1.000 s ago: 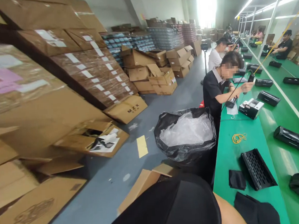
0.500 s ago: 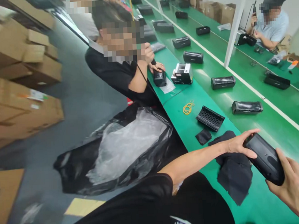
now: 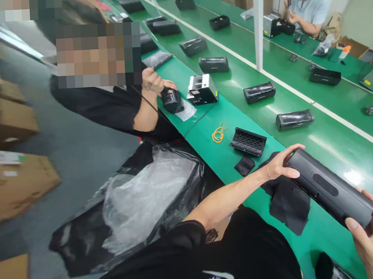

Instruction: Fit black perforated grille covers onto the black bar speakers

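Observation:
I hold a long black speaker body lengthwise above the green workbench. My left hand grips its far end, fingers curled over the end cap. The near end is clasped by my right hand, at the frame's lower right. Under the speaker lies a crumpled black cloth. Just beyond my left hand sit a black perforated grille, a small black fabric piece and a coil of yellow cord.
A black bin bag stuffed with clear plastic stands left of the bench. A co-worker beside it works on a black unit. Several black speakers ride the green conveyor. Another person sits across. Cardboard boxes at left.
My view swung from the box stacks to the bench. Both hands came into sight on the speaker, which now lies turned lengthwise and closer to level.

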Motion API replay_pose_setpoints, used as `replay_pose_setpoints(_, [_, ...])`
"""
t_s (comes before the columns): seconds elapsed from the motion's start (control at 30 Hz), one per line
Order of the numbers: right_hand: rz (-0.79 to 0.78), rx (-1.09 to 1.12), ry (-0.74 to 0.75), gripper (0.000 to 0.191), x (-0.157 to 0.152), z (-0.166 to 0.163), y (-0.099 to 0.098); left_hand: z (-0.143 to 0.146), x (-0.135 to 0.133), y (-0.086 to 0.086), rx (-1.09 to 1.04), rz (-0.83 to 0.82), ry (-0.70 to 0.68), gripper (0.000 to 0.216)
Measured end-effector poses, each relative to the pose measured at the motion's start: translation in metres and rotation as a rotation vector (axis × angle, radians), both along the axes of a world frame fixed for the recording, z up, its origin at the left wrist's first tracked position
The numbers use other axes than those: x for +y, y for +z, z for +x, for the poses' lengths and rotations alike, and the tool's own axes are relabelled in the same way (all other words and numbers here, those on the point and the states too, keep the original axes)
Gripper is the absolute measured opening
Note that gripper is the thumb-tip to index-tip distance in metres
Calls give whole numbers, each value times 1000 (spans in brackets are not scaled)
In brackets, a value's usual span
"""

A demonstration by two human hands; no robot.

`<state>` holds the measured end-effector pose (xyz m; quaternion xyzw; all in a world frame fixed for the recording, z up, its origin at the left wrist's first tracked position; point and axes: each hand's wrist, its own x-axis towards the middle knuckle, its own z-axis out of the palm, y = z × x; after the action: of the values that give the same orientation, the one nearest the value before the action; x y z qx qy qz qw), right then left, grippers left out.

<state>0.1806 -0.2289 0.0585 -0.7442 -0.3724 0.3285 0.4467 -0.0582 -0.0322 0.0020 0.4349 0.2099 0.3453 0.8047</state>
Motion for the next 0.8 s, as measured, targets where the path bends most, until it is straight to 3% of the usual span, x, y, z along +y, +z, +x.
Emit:
replay_pose_setpoints(0.13, [-4, 90, -111, 104, 9, -4, -19, 13, 1, -10, 141, -72, -4, 103])
replay_pose_setpoints(0.23, [-177, 329, -209, 110, 14, 7, -51, 25, 4, -27, 476, -232, -46, 101])
replay_pose_setpoints(0.3, [-276, 434, -198, 109, 10, 14, -71, 31, 4, -36, 618, -287, -130, 97])
replay_pose_setpoints(0.43, [-320, 410, -189, 122, -3, 19, -99, 40, 1, -48, 665, -296, -153, 96])
replay_pose_setpoints(0.57, [-335, 442, -280, 113, -7, 14, -114, 49, -2, -58, 758, -335, -150, 79])
replay_pose_setpoints(0.67, [-342, 481, -266, 106, -9, 8, -118, 53, 3, -65, 802, -334, -141, 66])
replay_pose_setpoints(0.8, [-389, 275, -187, 110, -8, 9, -119, 67, 29, -69, 792, -281, -196, 65])
